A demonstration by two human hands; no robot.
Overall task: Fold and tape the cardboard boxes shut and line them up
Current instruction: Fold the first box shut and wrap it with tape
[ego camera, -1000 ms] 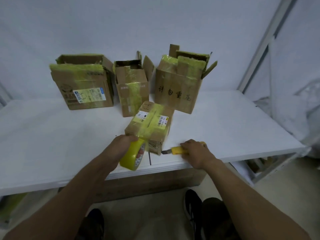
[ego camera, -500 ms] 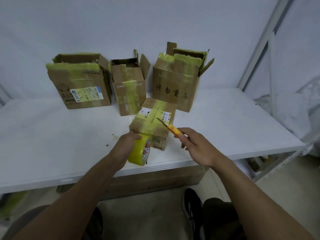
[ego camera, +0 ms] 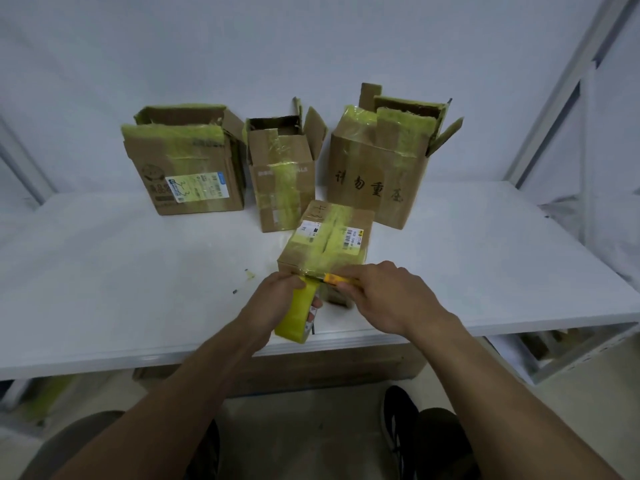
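A small cardboard box (ego camera: 329, 239) lies shut near the front of the white table (ego camera: 104, 271), with yellow tape running over its top. My left hand (ego camera: 273, 299) grips a roll of yellow tape (ego camera: 298, 317) at the box's near edge. My right hand (ego camera: 391, 296) holds a yellow utility knife (ego camera: 337, 279), its tip at the tape strip between roll and box. Behind stand three boxes with open flaps: a wide box (ego camera: 187, 171) at left, a narrow box (ego camera: 282, 174) in the middle, and a tall box (ego camera: 377, 168) with handwriting at right.
A white wall rises behind the boxes. A metal shelf frame (ego camera: 568, 109) stands at the right, past the table's edge. Small tape scraps (ego camera: 247, 273) lie on the table left of my hands. My shoes and legs show below the table's front edge.
My right hand lifted the knife off the table, swung it over the small box, then brought it down to the taped near edge. The left hand kept the tape roll there.
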